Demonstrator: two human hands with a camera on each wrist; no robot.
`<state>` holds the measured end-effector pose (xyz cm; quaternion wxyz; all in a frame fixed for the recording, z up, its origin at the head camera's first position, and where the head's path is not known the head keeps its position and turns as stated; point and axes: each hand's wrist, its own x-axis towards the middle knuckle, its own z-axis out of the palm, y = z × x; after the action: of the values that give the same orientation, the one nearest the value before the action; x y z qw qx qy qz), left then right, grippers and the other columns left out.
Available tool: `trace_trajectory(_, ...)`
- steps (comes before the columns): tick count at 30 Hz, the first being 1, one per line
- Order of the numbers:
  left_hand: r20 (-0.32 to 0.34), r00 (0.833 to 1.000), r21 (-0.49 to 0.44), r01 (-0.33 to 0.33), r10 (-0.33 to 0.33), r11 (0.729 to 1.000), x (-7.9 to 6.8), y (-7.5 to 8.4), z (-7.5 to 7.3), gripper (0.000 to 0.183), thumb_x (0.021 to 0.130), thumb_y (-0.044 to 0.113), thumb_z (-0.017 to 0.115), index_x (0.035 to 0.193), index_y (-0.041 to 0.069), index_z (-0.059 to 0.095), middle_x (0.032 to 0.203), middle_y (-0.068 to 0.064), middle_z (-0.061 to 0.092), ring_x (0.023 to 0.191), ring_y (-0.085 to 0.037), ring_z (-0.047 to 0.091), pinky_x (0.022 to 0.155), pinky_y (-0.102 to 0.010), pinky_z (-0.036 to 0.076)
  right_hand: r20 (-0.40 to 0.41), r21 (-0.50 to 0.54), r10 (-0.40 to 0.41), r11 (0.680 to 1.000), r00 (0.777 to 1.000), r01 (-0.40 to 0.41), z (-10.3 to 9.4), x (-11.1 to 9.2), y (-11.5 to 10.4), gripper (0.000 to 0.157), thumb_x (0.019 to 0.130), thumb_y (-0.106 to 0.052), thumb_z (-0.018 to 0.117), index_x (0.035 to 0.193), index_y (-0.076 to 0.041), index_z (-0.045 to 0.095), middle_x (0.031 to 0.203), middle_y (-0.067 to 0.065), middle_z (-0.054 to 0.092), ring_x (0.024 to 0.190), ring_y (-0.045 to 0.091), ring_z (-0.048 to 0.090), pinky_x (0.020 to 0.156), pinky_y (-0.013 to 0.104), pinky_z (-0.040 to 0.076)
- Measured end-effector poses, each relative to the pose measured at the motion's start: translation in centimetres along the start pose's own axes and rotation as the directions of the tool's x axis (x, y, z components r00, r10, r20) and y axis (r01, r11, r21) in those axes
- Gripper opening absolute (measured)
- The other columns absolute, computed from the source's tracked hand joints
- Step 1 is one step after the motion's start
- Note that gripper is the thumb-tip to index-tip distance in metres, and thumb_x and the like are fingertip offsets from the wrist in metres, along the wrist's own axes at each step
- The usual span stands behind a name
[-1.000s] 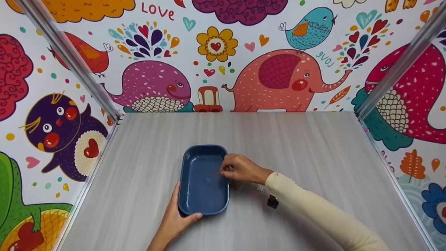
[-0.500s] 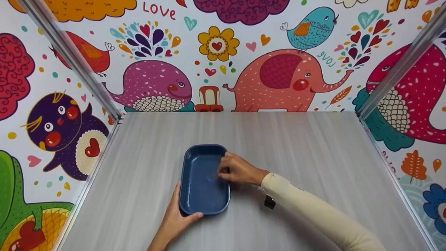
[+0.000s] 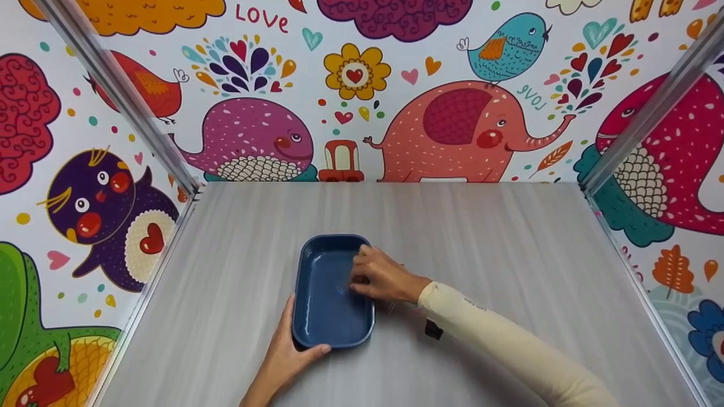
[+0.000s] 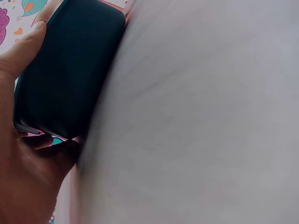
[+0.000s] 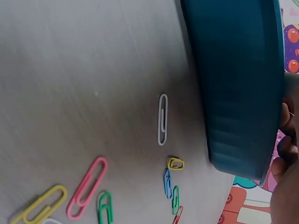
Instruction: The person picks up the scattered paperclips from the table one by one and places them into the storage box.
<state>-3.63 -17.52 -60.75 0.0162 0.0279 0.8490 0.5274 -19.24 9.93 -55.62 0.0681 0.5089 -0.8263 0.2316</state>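
A dark blue rectangular tray (image 3: 331, 330) rests on the table in the head view. My left hand (image 3: 287, 345) grips its near left corner, thumb over the near rim and fingers along the left side; the left wrist view shows this hand (image 4: 32, 172) against the tray (image 4: 70, 65). Over the tray's right rim, my right hand (image 3: 384, 275) has its fingertips pinched together inside, on a thin reddish paper clip that is barely visible now. A small blue paper clip (image 3: 340, 291) lies on the tray floor beside those fingertips.
Right of the tray, mostly under the right forearm, loose paper clips lie on the table: a white one (image 5: 162, 119), a pink one (image 5: 87, 188), a yellow one (image 5: 45, 204), a green one (image 5: 105, 208) and several more. Patterned walls (image 3: 350, 124) enclose the table.
My right hand has moved slightly left and down, farther over the tray, and the thin reddish clip at its fingertips has become harder to see. My left hand keeps its grip on the tray.
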Motion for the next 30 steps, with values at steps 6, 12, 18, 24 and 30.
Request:
trace_trajectory(6, 0.000, 1.000, 0.000, -0.015, 0.015, 1.000, 0.0, 0.0, 0.0, 0.131, 0.082, 0.029, 0.101, 0.174, 0.001, 0.014, 0.177, -0.032, 0.025, 0.162, -0.052, 0.028, 0.127, -0.070, 0.026, -0.004, 0.027, 0.014, 1.000, 1.000, -0.014, 0.2, 0.3, -0.1, 0.006, 0.096, -0.018, 0.087, 0.099, -0.014, 0.086, 0.090, -0.001, 0.068, 0.086, 0.016, 0.041, 0.080, 0.031, 0.031)
trace_trajectory(12, 0.003, 1.000, -0.008, -0.015, 0.015, 1.000, 0.0, 0.0, 0.1, 0.131, 0.081, 0.028, 0.101, 0.174, 0.000, 0.014, 0.176, -0.032, 0.026, 0.162, -0.052, 0.028, 0.127, -0.070, 0.026, -0.073, 0.072, 0.011, 0.997, 0.997, -0.006, 0.4, 0.1, 0.2, 0.008, 0.096, -0.018, 0.088, 0.102, -0.013, 0.085, 0.094, 0.000, 0.070, 0.090, 0.019, 0.047, 0.081, 0.035, 0.035)
trace_trajectory(18, 0.007, 1.000, -0.008, -0.015, 0.015, 1.000, 0.1, 0.0, 0.0, 0.130, 0.082, 0.028, 0.101, 0.174, -0.001, 0.014, 0.176, -0.033, 0.024, 0.162, -0.053, 0.027, 0.127, -0.071, 0.026, -0.169, 0.197, 0.028, 0.980, 0.985, 0.006, 0.0, -0.6, 1.2, 0.011, 0.100, -0.015, 0.084, 0.109, -0.007, 0.085, 0.098, 0.003, 0.072, 0.094, 0.021, 0.056, 0.084, 0.037, 0.047)
trace_trajectory(24, 0.003, 1.000, -0.020, -0.019, 0.019, 1.000, 0.2, 0.0, 0.0, 0.130, 0.082, 0.027, 0.101, 0.174, -0.002, 0.014, 0.177, -0.032, 0.024, 0.162, -0.052, 0.027, 0.128, -0.070, 0.024, -0.228, 0.345, 0.130, 0.937, 0.965, -0.045, -0.2, -1.6, 2.0, 0.015, 0.103, -0.015, 0.081, 0.113, -0.005, 0.085, 0.103, 0.005, 0.073, 0.099, 0.025, 0.061, 0.084, 0.041, 0.055)
trace_trajectory(30, 0.004, 1.000, -0.029, -0.012, 0.012, 1.000, 0.1, 0.0, 0.1, 0.130, 0.082, 0.027, 0.101, 0.174, -0.001, 0.014, 0.177, -0.032, 0.023, 0.162, -0.052, 0.026, 0.128, -0.070, 0.023, -0.260, 0.500, 0.278, 0.858, 0.925, -0.117, 0.0, -2.8, 2.4, 0.014, 0.101, -0.013, 0.083, 0.114, -0.008, 0.085, 0.106, 0.007, 0.073, 0.097, 0.034, 0.065, 0.083, 0.050, 0.055)
